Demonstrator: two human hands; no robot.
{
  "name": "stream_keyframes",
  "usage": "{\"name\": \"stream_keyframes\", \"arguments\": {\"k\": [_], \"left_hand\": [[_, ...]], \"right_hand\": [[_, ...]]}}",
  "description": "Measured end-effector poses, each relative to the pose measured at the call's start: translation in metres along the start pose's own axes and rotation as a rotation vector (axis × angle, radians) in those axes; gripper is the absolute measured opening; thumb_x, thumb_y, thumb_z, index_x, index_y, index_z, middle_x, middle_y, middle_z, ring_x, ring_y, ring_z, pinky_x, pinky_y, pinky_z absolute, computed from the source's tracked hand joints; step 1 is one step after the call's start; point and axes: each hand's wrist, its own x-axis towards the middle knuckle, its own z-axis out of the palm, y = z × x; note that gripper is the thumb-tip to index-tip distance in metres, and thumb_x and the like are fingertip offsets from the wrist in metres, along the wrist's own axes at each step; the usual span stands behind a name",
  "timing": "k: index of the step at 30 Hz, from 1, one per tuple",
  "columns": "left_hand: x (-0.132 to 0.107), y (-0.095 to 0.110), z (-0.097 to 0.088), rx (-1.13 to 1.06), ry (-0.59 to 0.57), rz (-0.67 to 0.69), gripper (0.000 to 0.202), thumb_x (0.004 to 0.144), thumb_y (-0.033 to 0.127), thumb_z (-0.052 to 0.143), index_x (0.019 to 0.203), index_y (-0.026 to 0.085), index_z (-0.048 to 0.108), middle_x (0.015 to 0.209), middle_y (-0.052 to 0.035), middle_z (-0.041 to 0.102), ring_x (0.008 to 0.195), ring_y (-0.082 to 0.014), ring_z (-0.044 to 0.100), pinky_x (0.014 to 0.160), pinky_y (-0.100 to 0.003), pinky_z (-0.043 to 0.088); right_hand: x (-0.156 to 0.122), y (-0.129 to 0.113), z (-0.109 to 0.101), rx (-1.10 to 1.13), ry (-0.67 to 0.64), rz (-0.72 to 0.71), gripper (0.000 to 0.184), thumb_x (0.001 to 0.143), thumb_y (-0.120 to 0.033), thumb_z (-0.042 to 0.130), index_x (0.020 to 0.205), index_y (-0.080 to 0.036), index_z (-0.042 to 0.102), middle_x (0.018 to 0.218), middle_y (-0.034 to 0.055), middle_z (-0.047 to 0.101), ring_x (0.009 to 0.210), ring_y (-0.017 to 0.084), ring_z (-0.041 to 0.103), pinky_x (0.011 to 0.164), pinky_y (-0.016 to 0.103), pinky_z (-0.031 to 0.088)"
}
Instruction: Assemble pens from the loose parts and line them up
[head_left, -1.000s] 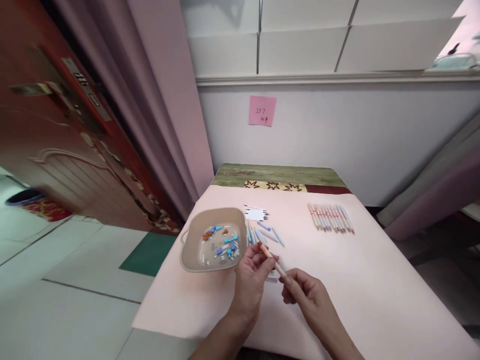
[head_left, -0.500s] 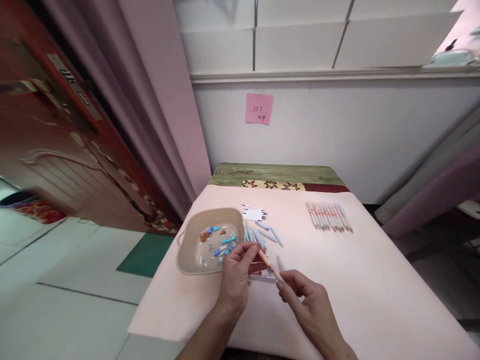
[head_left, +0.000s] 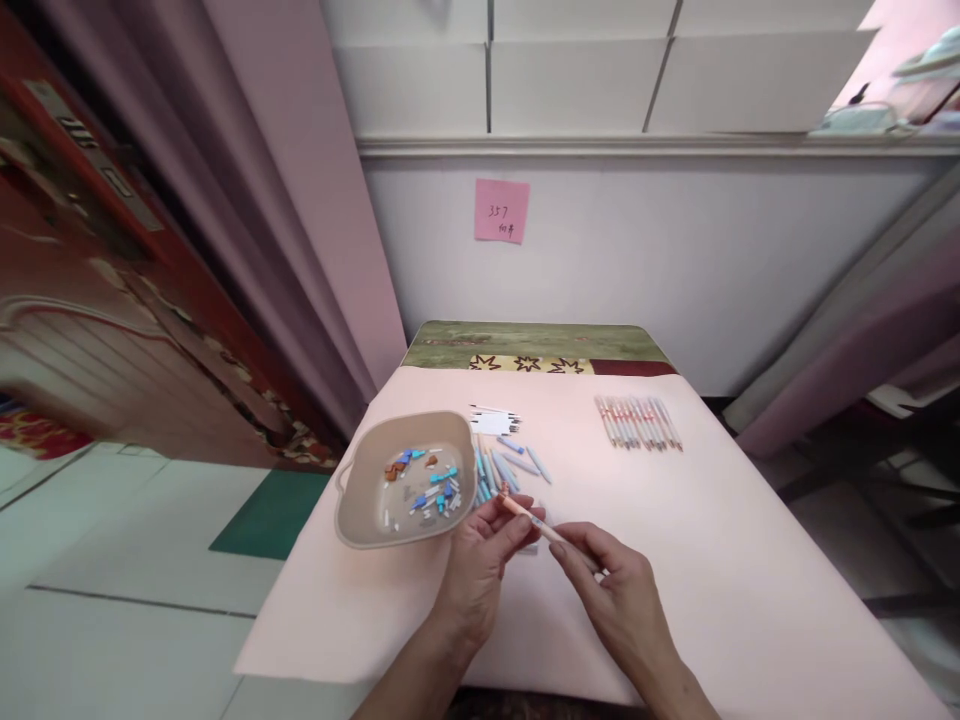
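Right hand (head_left: 606, 575) closed on one end of a peach-and-white pen (head_left: 548, 531); left hand (head_left: 480, 555) pinching it nearer the other, above the bench (head_left: 735, 570). Beyond: beige basin (head_left: 358, 500) holding small coloured parts (head_left: 441, 503), loose blue barrels (head_left: 505, 471), pen row (head_left: 637, 423), dark-tipped rods (head_left: 493, 422).

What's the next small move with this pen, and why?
Perhaps twist the pen gently to test its fit: the left hand pinches it near the brown end, the right hand holds the pale part, and any joint is too small to judge.
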Motion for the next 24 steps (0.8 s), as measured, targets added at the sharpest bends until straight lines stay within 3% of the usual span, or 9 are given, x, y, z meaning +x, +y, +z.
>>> {"name": "stream_keyframes", "arguments": {"k": [3, 7, 13, 16, 18, 21, 22, 24], "left_hand": [[0.0, 0.001, 0.0, -0.02, 0.031, 0.06, 0.024, 0.064, 0.023, 0.081, 0.085, 0.015, 0.071, 0.088, -0.0059, 0.073, 0.089, -0.0174, 0.066, 0.083, -0.029, 0.05], [0.0, 0.0, 0.002, -0.003, 0.048, 0.101, 0.022, 0.065, 0.023, 0.08, 0.083, 0.015, 0.071, 0.084, -0.0051, 0.072, 0.084, -0.0156, 0.065, 0.082, -0.027, 0.05], [-0.003, -0.002, 0.005, -0.048, 0.101, 0.161, 0.018, 0.064, 0.02, 0.081, 0.077, 0.016, 0.069, 0.083, -0.0018, 0.07, 0.08, -0.0133, 0.065, 0.08, -0.025, 0.05], [-0.004, 0.0, 0.007, -0.066, 0.128, 0.16, 0.02, 0.062, 0.02, 0.082, 0.076, 0.016, 0.069, 0.08, -0.0003, 0.069, 0.079, -0.0126, 0.064, 0.079, -0.024, 0.051], [-0.005, -0.001, 0.007, -0.07, 0.141, 0.157, 0.022, 0.061, 0.022, 0.083, 0.078, 0.016, 0.07, 0.081, -0.0009, 0.069, 0.08, -0.0128, 0.064, 0.079, -0.024, 0.051], [-0.006, -0.004, 0.006, -0.074, 0.133, 0.141, 0.023, 0.062, 0.023, 0.083, 0.079, 0.015, 0.07, 0.085, -0.0026, 0.07, 0.081, -0.0136, 0.065, 0.08, -0.026, 0.052], [-0.006, -0.006, 0.006, -0.077, 0.131, 0.135, 0.023, 0.062, 0.023, 0.082, 0.079, 0.015, 0.07, 0.085, -0.0029, 0.07, 0.082, -0.0138, 0.065, 0.08, -0.026, 0.052], [-0.005, -0.008, 0.005, -0.088, 0.135, 0.131, 0.022, 0.063, 0.023, 0.082, 0.079, 0.015, 0.07, 0.087, -0.0033, 0.07, 0.082, -0.0139, 0.065, 0.081, -0.027, 0.052]], "right_hand": [[0.002, 0.004, -0.004, 0.015, -0.044, 0.107, 0.044, 0.087, -0.056, 0.05, 0.089, -0.019, 0.072, 0.061, 0.0022, 0.063, 0.055, 0.014, 0.056, 0.052, 0.021, 0.042], [0.002, 0.009, -0.004, 0.194, -0.155, 0.255, 0.063, 0.09, -0.064, 0.036, 0.069, -0.015, 0.068, 0.042, -0.001, 0.049, 0.037, 0.01, 0.042, 0.042, 0.021, 0.034], [-0.001, 0.0, 0.001, 0.144, -0.001, 0.124, 0.041, 0.083, -0.055, 0.058, 0.069, -0.017, 0.062, 0.054, -0.0018, 0.052, 0.05, 0.01, 0.046, 0.048, 0.021, 0.035], [-0.002, -0.002, 0.002, 0.096, 0.084, 0.07, 0.035, 0.075, -0.051, 0.069, 0.085, -0.018, 0.063, 0.063, -0.002, 0.057, 0.055, 0.011, 0.048, 0.052, 0.021, 0.038], [-0.002, 0.0, 0.003, 0.127, 0.036, 0.093, 0.04, 0.078, -0.054, 0.064, 0.093, -0.017, 0.063, 0.063, -0.0016, 0.059, 0.052, 0.011, 0.049, 0.051, 0.022, 0.04], [-0.001, 0.005, 0.003, 0.197, -0.079, 0.182, 0.054, 0.09, -0.06, 0.039, 0.074, -0.015, 0.064, 0.05, -0.0004, 0.055, 0.042, 0.01, 0.045, 0.045, 0.022, 0.036], [0.0, 0.006, 0.003, 0.198, -0.081, 0.187, 0.056, 0.091, -0.06, 0.037, 0.068, -0.015, 0.063, 0.048, -0.0002, 0.053, 0.041, 0.01, 0.044, 0.044, 0.022, 0.035], [0.001, 0.008, 0.002, 0.164, -0.017, 0.142, 0.046, 0.085, -0.058, 0.051, 0.071, -0.016, 0.062, 0.056, 0.0001, 0.056, 0.046, 0.01, 0.045, 0.046, 0.021, 0.035]]}}
